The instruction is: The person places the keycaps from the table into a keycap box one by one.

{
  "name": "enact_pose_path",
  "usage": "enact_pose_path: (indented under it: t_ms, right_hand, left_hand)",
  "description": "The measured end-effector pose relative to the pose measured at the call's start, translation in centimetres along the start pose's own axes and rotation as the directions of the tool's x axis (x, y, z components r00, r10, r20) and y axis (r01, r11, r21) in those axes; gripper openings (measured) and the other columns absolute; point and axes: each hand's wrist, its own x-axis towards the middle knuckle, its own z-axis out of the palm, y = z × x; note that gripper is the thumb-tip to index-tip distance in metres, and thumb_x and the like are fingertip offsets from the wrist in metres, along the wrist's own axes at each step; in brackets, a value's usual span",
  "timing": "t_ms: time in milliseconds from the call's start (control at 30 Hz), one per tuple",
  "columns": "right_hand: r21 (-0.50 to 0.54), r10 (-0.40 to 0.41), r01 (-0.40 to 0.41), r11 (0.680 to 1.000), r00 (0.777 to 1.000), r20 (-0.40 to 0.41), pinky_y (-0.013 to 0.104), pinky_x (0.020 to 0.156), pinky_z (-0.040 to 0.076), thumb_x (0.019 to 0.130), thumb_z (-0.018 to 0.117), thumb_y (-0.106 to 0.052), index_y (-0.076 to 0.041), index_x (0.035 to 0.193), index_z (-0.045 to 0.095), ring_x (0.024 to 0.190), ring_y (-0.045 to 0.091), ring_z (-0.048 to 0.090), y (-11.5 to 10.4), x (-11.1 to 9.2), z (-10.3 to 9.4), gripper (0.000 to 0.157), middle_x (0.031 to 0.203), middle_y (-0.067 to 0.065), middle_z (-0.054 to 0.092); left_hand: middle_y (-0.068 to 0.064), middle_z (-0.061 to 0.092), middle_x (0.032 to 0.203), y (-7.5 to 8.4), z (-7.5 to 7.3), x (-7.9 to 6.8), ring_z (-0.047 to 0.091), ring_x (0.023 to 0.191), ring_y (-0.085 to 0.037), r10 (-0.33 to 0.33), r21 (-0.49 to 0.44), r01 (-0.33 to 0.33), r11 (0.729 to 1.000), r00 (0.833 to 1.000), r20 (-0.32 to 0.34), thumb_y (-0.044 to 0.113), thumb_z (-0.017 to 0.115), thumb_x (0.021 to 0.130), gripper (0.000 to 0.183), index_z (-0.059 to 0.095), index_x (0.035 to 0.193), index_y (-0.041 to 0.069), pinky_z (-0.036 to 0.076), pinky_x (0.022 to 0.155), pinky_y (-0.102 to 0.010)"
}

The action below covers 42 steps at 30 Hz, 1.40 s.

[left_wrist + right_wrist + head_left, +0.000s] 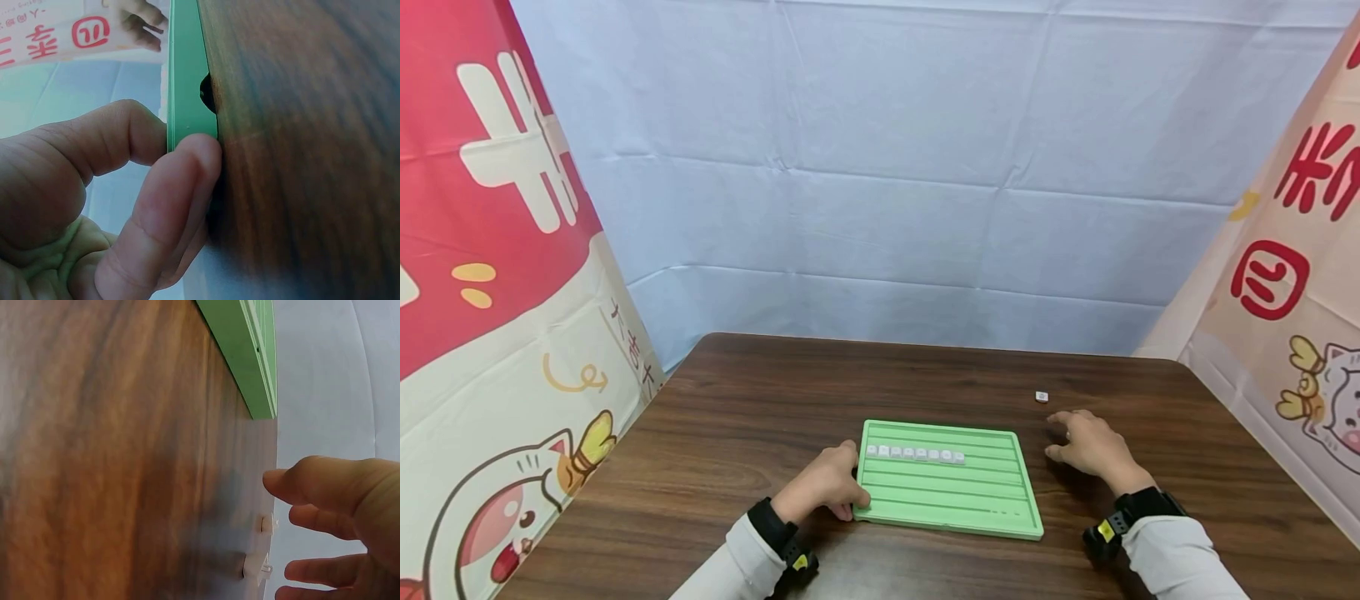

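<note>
A light green ridged tray (940,492) lies flat on the table, carrying a row of small white tiles (921,454) along an upper groove. At its left edge my left hand (827,483) grips the tray, the thumb on top and the fingers against the side wall (190,94). My right hand (1092,450) hovers right of the tray with its fingers spread and holding nothing. Just beyond those fingers a loose white tile (1041,397) sits on the table. The right wrist view shows two small whitish pieces, one upper (267,523) and one lower (255,567), near the fingertips.
The dark wood-grain table (760,400) spreads around the tray. A pale blue cloth (887,167) hangs behind it. Printed curtains stand at the left (512,350) and right (1285,333), close to the table's sides.
</note>
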Motion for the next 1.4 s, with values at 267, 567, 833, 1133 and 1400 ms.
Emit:
enact_pose_path:
  t_ms: [267,567,833,1133,1400]
  right_hand:
    - [-0.019,0.029,-0.029,0.999,0.999,0.018,0.055,0.066,0.044,0.08,0.072,-0.021,0.007,0.12,0.055,0.094,0.046,0.051,0.6,0.3,0.0,0.051,0.111,0.033,0.048]
    - [-0.026,0.031,-0.03,0.999,0.999,0.035,0.054,0.072,0.043,0.083,0.07,-0.016,0.01,0.119,0.054,0.094,0.044,0.052,0.9,0.8,0.5,0.048,0.106,0.03,0.051]
    - [-0.038,0.032,-0.03,0.999,0.999,0.042,0.051,0.073,0.045,0.083,0.068,-0.01,0.009,0.116,0.057,0.094,0.042,0.054,1.1,1.1,0.8,0.04,0.104,0.028,0.055]
    - [-0.041,0.007,-0.005,0.999,0.999,0.033,0.047,0.068,0.046,0.082,0.067,-0.005,0.008,0.099,0.063,0.083,0.035,0.057,1.1,1.3,0.8,0.021,0.09,0.019,0.059]
    - [-0.013,0.009,-0.009,1.0,1.0,0.021,0.041,0.06,0.046,0.079,0.059,0.008,0.003,0.082,0.063,0.067,0.025,0.055,0.9,1.2,0.6,0.007,0.078,0.012,0.058]
  left_hand:
    - [-0.014,0.058,0.062,-0.2,0.0,0.1,0.057,0.044,-0.021,0.004,-0.011,-0.003,1.0,1.0,0.008,-0.007,0.067,0.073,0.045,0.045,0.112,-0.007,0.049,0.043,-0.033]
    - [-0.013,0.057,0.061,-0.2,0.1,0.2,0.057,0.044,-0.021,-0.001,0.006,0.001,1.0,1.0,0.0,-0.007,0.067,0.072,0.047,0.044,0.113,-0.007,0.049,0.042,-0.032]
    - [-0.012,0.057,0.062,-0.2,0.2,0.3,0.058,0.044,-0.022,-0.007,0.034,0.007,0.999,1.0,-0.013,-0.004,0.068,0.073,0.046,0.045,0.112,-0.007,0.049,0.042,-0.032]
    - [-0.011,0.057,0.06,-0.2,0.3,0.1,0.058,0.045,-0.023,0.006,0.046,-0.004,0.999,0.999,-0.032,-0.005,0.069,0.072,0.053,0.042,0.118,-0.01,0.049,0.042,-0.033]
    - [-0.012,0.057,0.06,-0.1,0.2,0.0,0.059,0.045,-0.023,-0.001,0.038,0.002,0.999,1.0,-0.027,-0.005,0.069,0.072,0.049,0.043,0.114,-0.008,0.049,0.042,-0.033]
